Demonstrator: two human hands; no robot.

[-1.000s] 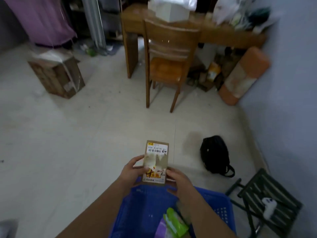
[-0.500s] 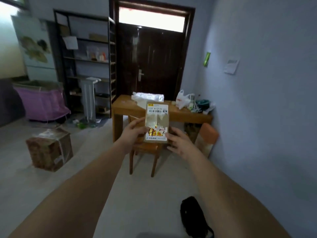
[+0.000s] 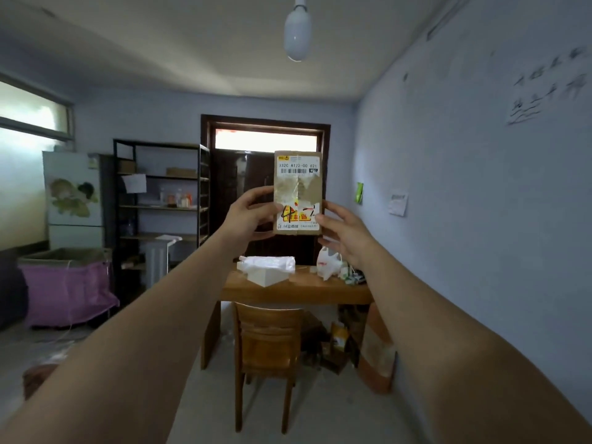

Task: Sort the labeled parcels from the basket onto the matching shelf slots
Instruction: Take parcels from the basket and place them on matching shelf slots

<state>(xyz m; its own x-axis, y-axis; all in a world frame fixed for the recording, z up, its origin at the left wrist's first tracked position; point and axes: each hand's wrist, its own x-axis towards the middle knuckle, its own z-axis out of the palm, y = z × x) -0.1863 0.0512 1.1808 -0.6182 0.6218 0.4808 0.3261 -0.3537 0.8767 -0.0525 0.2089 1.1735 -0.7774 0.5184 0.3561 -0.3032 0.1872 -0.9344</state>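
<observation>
Right, you're holding the parcel (image 3: 298, 193) upright at arm's length, label facing you, in front of the far door (image 3: 230, 200). Your left hand (image 3: 248, 216) grips its left edge, fingers curled behind; your right hand (image 3: 344, 233) pinches the lower right edge. The shelf (image 3: 160, 206) stands far left, the desk (image 3: 298, 288) below.
</observation>
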